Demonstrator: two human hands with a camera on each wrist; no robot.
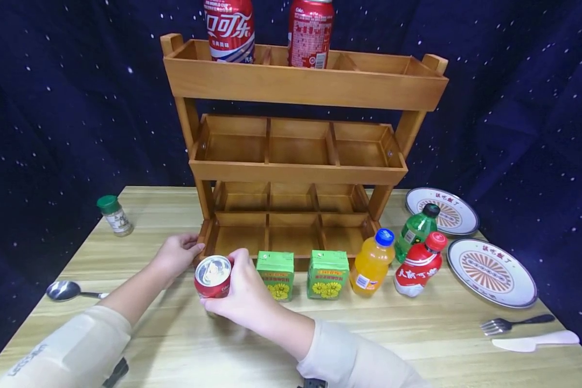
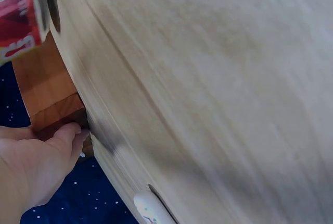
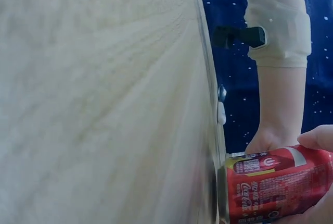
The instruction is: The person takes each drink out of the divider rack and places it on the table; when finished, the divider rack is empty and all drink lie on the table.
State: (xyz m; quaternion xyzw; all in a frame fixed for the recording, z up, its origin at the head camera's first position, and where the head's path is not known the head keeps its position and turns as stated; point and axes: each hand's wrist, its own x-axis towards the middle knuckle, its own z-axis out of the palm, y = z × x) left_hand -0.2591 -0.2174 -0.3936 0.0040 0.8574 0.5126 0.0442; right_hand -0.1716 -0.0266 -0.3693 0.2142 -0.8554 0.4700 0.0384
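My right hand (image 1: pixel 244 291) grips a red Coca-Cola can (image 1: pixel 212 285) from its right side, with the silver lid facing up. The can stands just off the front left corner of a tiered wooden rack (image 1: pixel 296 172). In the right wrist view, the can (image 3: pixel 276 185) shows its printed side, its base close to the tabletop. My left hand (image 1: pixel 177 253) holds the lower left corner of the rack. Seen from the left wrist, thumb and finger of the left hand (image 2: pixel 44 156) pinch the wooden end piece (image 2: pixel 60 112); some fingers are hidden.
Two green drink cartons (image 1: pixel 276 277) (image 1: pixel 327 275), an orange juice bottle (image 1: pixel 372 262), a green bottle (image 1: pixel 415 233) and a red-capped bottle (image 1: pixel 419 265) stand rightward. Plates (image 1: pixel 514 280), fork (image 1: pixel 509 324), knife (image 1: pixel 535 341), spoon (image 1: pixel 68 291) and shaker (image 1: pixel 115 216) lie outward. Cans (image 1: pixel 230 29) top the rack.
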